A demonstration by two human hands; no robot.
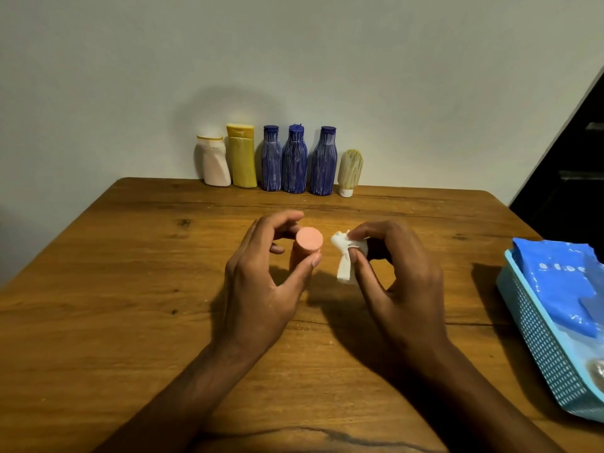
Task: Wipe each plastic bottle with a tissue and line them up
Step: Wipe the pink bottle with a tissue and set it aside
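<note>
Left hand (pixel 261 282) gripping one pink bottle (pixel 305 248), right hand (pixel 402 282) pinching tissue (pixel 346 256), six bottles (pixel 294 160) lined

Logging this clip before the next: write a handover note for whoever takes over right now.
Left hand grips the pink bottle, upright at mid-table.
Right hand pinches the tissue just beside it.
Done, by the look of it: six bottles lined up along the wall.
Left: wipe the pink one and add it to the row. The basket at right holds a blue pack; more bottles there cannot be told.
</note>
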